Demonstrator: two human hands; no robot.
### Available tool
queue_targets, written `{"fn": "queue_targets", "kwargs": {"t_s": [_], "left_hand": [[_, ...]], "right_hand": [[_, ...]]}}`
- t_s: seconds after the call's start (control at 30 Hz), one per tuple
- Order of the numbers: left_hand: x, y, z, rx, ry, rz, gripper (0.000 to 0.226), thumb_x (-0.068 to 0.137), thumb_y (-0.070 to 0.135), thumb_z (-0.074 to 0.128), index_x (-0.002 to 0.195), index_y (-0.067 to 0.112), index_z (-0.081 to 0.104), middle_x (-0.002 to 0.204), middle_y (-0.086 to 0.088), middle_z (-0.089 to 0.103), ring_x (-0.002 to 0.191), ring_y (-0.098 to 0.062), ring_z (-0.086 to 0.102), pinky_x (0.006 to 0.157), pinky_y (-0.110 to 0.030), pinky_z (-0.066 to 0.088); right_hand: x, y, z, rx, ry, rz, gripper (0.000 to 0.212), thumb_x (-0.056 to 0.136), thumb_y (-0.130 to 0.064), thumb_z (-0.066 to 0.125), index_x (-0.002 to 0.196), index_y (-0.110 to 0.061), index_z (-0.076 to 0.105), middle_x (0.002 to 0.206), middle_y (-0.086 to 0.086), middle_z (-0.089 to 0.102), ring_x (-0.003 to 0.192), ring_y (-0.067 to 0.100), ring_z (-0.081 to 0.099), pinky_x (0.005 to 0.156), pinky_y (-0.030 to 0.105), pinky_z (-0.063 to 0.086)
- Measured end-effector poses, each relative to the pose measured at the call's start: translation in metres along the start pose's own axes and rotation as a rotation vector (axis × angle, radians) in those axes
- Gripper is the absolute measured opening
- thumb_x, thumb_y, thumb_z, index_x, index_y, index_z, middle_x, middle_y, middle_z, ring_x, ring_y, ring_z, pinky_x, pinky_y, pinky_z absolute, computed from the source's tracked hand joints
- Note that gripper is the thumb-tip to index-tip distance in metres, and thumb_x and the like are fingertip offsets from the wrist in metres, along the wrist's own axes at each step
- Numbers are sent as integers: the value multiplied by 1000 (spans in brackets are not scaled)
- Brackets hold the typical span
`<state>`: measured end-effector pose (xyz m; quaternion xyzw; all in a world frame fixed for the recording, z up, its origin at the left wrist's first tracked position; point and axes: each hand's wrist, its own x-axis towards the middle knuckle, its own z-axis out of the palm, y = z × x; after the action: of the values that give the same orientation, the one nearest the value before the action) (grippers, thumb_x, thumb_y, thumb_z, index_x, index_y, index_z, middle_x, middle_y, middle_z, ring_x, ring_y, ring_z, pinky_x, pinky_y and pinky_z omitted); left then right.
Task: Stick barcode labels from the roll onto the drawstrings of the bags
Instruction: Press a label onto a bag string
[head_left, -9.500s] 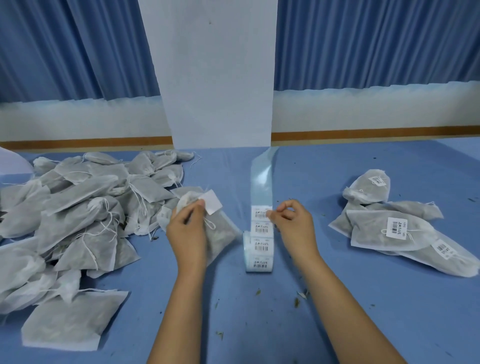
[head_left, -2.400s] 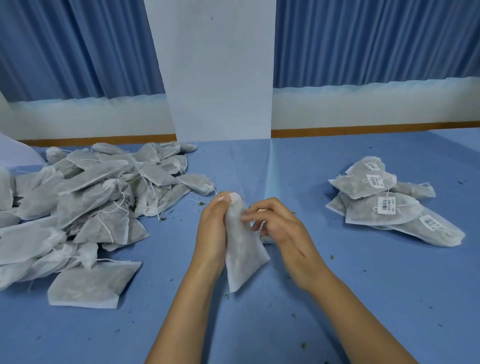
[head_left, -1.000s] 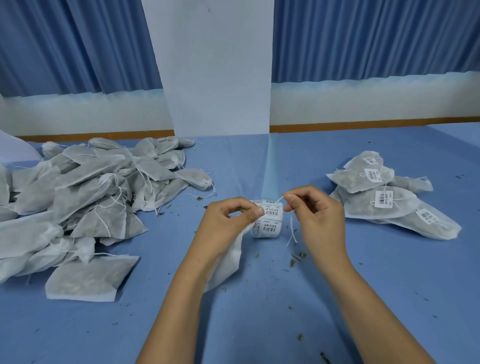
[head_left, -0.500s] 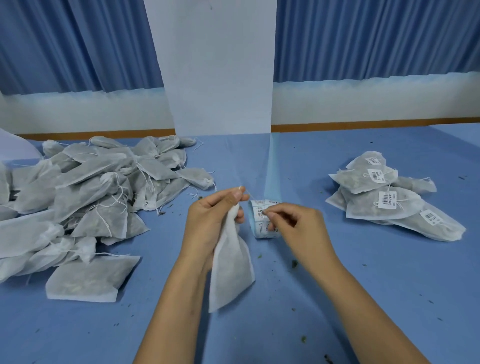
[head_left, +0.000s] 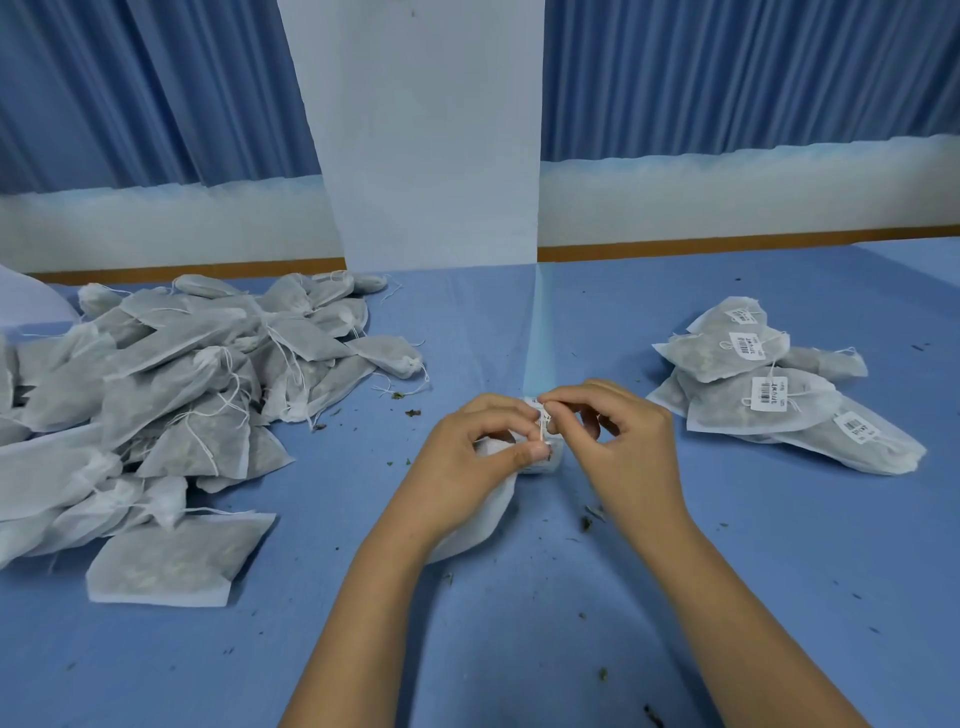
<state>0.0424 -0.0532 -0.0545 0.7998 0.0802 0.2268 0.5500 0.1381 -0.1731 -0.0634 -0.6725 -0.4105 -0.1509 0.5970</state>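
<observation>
Fingers of the left hand (head_left: 462, 467) curl round the top of a white bag (head_left: 483, 525), which trails down under the palm onto the blue desk (head_left: 519, 649). The right hand (head_left: 628, 452) has thumb and forefinger pinched on a small barcode label (head_left: 543, 422), and the left thumb tip meets it there. The drawstring is too fine to make out. The label roll (head_left: 550, 463) sits just behind the fingertips, mostly hidden. Well to the left of the fingers lies a heap of unlabelled bags (head_left: 182, 395). Well to their right is a small stack of labelled bags (head_left: 769, 400).
</observation>
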Motion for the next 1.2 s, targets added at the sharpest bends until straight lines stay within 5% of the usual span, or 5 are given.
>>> {"fn": "queue_targets", "kwargs": {"t_s": [0.13,0.33,0.63,0.8,1.2], "left_hand": [[0,3,2,-104,151,24,14,84,5,71,75,17,72,82,8,71,77,-4,63,73,-8,44],[3,1,3,-79,372,10,17,85,6,69,75,19,74,74,11,73,74,4,65,67,-4,42],[1,4,6,-68,278,6,17,88,5,66,75,14,72,69,10,70,71,4,63,67,-5,42],[0,7,4,-479,81,-247,15,90,8,61,78,0,60,56,6,57,52,-4,51,56,-17,39],[3,1,5,-447,120,-338,36,89,20,66,53,17,65,57,7,62,55,-2,57,58,-17,40]], "right_hand": [[2,4,3,185,-56,314,16,82,-7,70,72,-19,73,55,-3,60,53,17,45,54,25,38],[-6,1,12,225,-276,362,13,81,-9,72,69,-13,74,48,-11,43,46,2,34,50,10,29],[-4,-1,12,247,-136,299,13,86,-14,68,73,-15,66,68,1,63,67,34,49,59,23,37],[-2,0,10,54,-103,100,12,84,-7,65,73,-12,64,70,-9,57,63,9,43,63,12,33],[-4,-4,8,-176,27,-145,15,79,-20,72,72,-7,71,71,0,65,69,18,59,72,29,42]]}}
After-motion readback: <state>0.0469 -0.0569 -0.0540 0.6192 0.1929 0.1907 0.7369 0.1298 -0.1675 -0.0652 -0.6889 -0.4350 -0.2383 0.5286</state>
